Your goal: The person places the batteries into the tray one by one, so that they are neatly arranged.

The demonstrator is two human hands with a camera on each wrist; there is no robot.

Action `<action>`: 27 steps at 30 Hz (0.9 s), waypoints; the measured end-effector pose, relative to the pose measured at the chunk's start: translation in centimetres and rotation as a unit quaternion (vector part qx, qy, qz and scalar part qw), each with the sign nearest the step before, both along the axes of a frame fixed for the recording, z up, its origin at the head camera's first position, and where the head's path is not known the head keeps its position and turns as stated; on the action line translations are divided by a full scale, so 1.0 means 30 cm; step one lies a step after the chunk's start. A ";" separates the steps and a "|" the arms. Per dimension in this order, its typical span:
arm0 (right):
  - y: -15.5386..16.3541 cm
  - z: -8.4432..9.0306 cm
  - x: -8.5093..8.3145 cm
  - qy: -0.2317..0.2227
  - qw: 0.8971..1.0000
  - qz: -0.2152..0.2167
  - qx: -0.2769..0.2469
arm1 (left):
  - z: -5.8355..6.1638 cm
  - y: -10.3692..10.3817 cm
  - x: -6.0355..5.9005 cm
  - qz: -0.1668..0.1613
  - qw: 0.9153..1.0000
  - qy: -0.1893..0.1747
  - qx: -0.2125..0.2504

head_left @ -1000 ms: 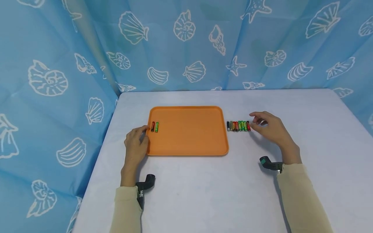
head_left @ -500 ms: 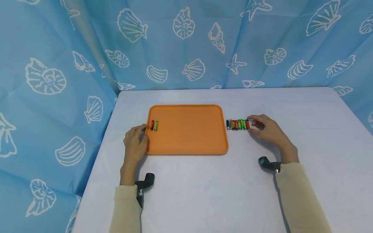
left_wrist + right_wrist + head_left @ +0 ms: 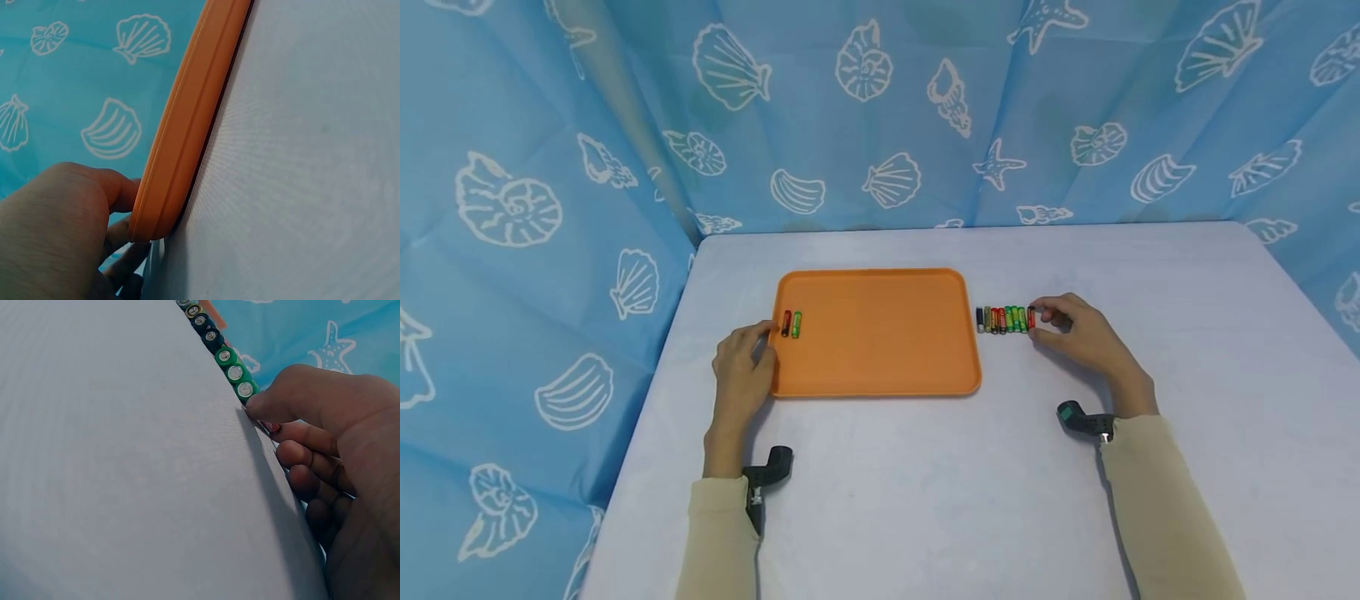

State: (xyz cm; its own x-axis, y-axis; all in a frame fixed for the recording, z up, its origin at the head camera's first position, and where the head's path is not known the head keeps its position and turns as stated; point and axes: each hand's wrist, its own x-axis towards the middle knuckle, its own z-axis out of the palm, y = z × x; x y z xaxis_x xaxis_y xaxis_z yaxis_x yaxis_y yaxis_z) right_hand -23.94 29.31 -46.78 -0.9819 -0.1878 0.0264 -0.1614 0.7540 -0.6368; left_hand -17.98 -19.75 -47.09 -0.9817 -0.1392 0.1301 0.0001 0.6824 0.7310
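Right hand (image 3: 1078,333) pinches red cylindrical battery (image 3: 1032,317), end of battery row (image 3: 1000,320) on pale matte table (image 3: 925,483) | left hand (image 3: 741,371), fingers curled, grips smooth orange plastic tray (image 3: 880,333) rim | two batteries (image 3: 792,324) inside tray.

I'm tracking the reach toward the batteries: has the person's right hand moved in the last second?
Yes. The right hand has come leftward and down onto the red battery ending the row of small batteries on the white table, now pinching it.
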 end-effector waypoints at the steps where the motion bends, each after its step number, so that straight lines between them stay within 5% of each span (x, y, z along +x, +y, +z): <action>1: 0.000 -0.001 0.000 0.002 1.000 0.000 -0.002 | -0.001 -0.001 0.001 0.000 1.000 0.001 0.000; 12: -0.008 0.009 0.001 0.015 1.000 -0.026 -0.001 | -0.005 0.001 -0.001 0.000 1.000 0.005 -0.001; 27: -0.098 0.064 0.012 0.022 1.000 -0.003 -0.020 | -0.004 -0.001 -0.005 0.002 1.000 0.005 -0.005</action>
